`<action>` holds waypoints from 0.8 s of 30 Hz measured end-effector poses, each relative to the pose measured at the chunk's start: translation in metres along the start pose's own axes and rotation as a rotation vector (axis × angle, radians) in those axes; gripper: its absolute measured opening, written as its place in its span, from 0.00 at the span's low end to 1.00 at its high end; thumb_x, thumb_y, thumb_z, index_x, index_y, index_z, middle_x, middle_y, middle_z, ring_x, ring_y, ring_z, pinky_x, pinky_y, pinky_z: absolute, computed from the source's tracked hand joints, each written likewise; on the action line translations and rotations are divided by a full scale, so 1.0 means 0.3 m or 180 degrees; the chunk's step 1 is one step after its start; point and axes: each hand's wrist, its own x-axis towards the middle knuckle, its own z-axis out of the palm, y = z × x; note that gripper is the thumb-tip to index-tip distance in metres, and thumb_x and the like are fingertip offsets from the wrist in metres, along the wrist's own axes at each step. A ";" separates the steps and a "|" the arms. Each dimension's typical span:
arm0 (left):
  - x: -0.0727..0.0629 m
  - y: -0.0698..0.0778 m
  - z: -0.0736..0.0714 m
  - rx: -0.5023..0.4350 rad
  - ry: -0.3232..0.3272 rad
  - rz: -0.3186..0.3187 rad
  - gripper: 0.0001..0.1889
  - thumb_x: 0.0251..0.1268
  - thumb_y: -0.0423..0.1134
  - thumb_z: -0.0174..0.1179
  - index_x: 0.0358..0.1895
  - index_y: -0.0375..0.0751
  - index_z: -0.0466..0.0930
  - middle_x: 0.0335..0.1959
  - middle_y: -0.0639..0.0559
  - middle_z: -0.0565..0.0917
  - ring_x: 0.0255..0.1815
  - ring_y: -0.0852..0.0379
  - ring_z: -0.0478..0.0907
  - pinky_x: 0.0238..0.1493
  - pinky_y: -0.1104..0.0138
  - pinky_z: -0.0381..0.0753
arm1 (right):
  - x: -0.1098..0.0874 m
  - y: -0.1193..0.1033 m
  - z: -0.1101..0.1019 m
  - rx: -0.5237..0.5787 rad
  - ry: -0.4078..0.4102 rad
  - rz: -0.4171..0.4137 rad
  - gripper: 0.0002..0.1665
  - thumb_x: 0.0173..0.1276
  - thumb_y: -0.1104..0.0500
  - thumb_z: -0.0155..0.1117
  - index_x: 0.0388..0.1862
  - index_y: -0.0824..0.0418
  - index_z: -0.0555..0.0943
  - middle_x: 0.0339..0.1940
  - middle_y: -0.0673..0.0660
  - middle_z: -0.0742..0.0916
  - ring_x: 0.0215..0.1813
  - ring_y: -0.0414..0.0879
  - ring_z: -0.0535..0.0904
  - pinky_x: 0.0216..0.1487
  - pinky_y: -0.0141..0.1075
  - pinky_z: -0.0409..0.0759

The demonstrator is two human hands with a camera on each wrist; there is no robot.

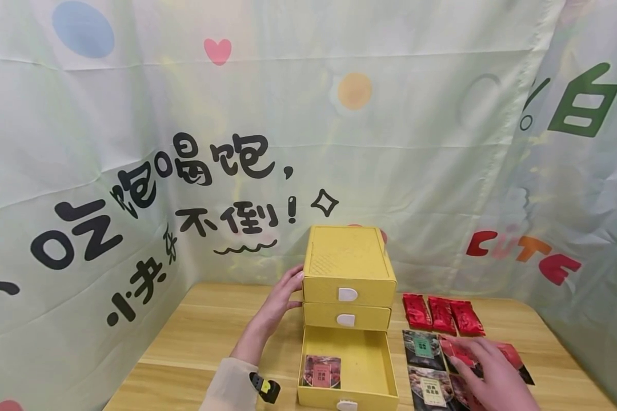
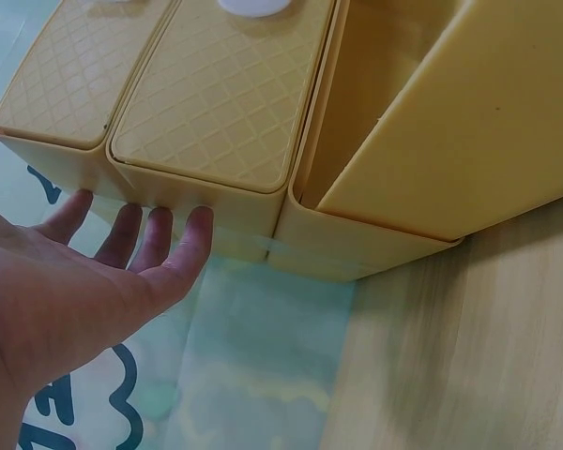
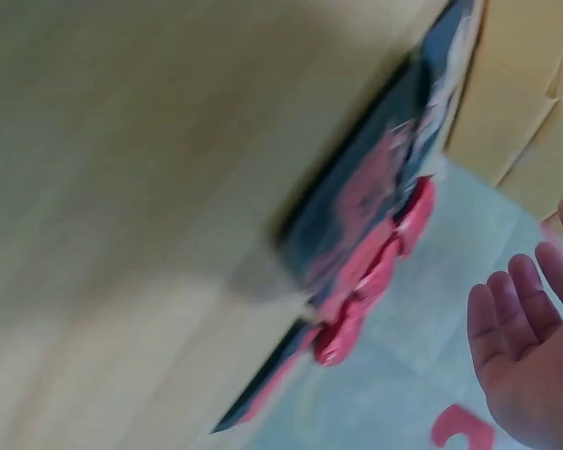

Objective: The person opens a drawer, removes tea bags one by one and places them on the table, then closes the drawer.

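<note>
A yellow three-tier drawer box (image 1: 347,251) stands on the table, its bottom drawer (image 1: 372,359) pulled out and its upper two closed. One flat dark-red sachet (image 1: 321,372) lies inside that drawer, at the left. My left hand (image 1: 277,302) rests its fingertips on the box's left side; the left wrist view shows these fingers (image 2: 199,230) loosely extended. To the right of the box, my right hand (image 1: 491,371) hovers over flat sachets, partly covering them. Among them are a green-labelled sachet (image 1: 423,347) and a cream-labelled one (image 1: 432,389). In the right wrist view the palm (image 3: 535,375) holds nothing.
Three shiny red packets (image 1: 442,314) lie in a row behind the flat sachets. Another red and black sachet (image 1: 516,361) is right of the hand. A printed cloth backdrop (image 1: 416,171) hangs behind the wooden table (image 1: 185,337). The left wrist wears a black band (image 1: 264,388).
</note>
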 end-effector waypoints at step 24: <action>0.002 -0.006 0.003 -0.0040 0.0006 -0.0015 0.35 0.81 0.58 0.48 0.82 0.44 0.59 0.71 0.37 0.72 0.71 0.37 0.66 0.62 0.47 0.76 | 0.038 -0.343 0.092 0.0232 0.0613 -0.1088 0.23 0.68 0.53 0.76 0.60 0.54 0.84 0.57 0.51 0.84 0.59 0.52 0.81 0.56 0.54 0.83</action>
